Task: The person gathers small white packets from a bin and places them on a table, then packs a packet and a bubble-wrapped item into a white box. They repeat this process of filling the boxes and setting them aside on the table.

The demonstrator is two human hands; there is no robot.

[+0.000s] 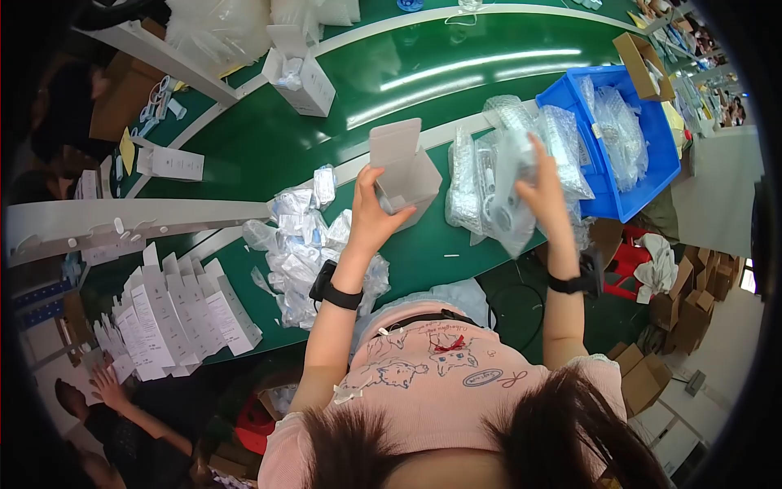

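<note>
My left hand (373,213) grips a small white carton (404,169) with its top flap open, held above the green bench. My right hand (544,189) holds a clear plastic bag with a white item inside (511,196), just right of the carton. Both wrists wear black bands. A heap of similar bagged items (305,236) lies under and left of my left forearm. More bubble-wrapped bags (472,175) are piled between the carton and a blue bin (643,175).
A row of white cartons (183,314) stands at the left of the bench. Another open white box (300,75) sits across the green conveyor belt (456,77). Another person's hand (106,383) reaches in at lower left. Brown cardboard boxes (692,314) lie on the floor at right.
</note>
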